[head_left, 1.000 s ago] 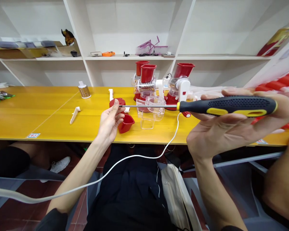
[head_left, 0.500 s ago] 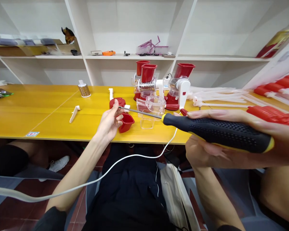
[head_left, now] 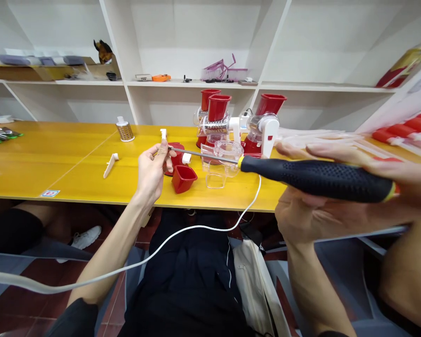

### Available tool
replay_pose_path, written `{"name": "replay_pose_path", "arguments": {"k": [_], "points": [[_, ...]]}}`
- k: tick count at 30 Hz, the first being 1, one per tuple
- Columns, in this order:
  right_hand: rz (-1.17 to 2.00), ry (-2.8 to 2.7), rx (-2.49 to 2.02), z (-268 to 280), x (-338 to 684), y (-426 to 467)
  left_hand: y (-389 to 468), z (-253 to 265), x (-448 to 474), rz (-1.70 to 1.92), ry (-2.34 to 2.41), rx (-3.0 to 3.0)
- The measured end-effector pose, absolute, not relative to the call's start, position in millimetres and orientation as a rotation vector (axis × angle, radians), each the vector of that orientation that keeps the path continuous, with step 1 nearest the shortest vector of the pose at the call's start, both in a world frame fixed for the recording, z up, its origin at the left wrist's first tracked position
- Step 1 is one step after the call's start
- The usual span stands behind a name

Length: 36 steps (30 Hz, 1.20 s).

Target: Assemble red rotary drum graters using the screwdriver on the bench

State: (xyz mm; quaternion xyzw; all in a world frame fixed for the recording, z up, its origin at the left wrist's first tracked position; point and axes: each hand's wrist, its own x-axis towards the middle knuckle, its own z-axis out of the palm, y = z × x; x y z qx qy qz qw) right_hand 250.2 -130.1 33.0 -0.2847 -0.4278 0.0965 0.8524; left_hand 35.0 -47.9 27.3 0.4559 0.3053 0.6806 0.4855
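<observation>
A screwdriver (head_left: 315, 179) with a black and yellow handle is held level above the table's front part. Its handle lies in my right hand (head_left: 365, 210), between thumb and fingers, slightly blurred. At the far end of the thin metal shaft, my left hand (head_left: 151, 171) pinches the tip between thumb and fingers; whether something small is there too, I cannot make out. Just behind and below the tip are a red base part (head_left: 178, 157) and a red hopper (head_left: 184, 179). Clear plastic housing parts (head_left: 215, 180) lie beneath the shaft.
Assembled red-and-white rotary graters (head_left: 218, 112) stand at the back. A grater drum (head_left: 125, 130) and white crank handle (head_left: 110, 164) lie left. Red-handled white items (head_left: 403, 133) are piled right. A white cable (head_left: 196, 227) crosses over my lap. Other people sit on both sides.
Both hands have risen slightly with the screwdriver, and my left hand has moved a little left. The shaft is more level, and my right hand's fingers have shifted around the handle.
</observation>
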Motion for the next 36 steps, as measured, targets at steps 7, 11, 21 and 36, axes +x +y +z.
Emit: {"name": "replay_pose_path", "arguments": {"k": [7, 11, 21, 36], "points": [[0.165, -1.085, -0.391, 45, 258, -120, -49, 30, 33, 1.748, 0.737, 1.222], [0.264, -1.043, -0.409, 41, 258, -114, -46, 28, 32, 1.861, 0.751, 1.238], [0.412, -0.941, -0.465, 32, 275, -90, -40, 23, 25, 1.927, 0.694, 1.526], [0.498, -0.855, -0.494, 26, 286, -75, -43, 25, 19, 1.85, 0.698, 1.748]]}}
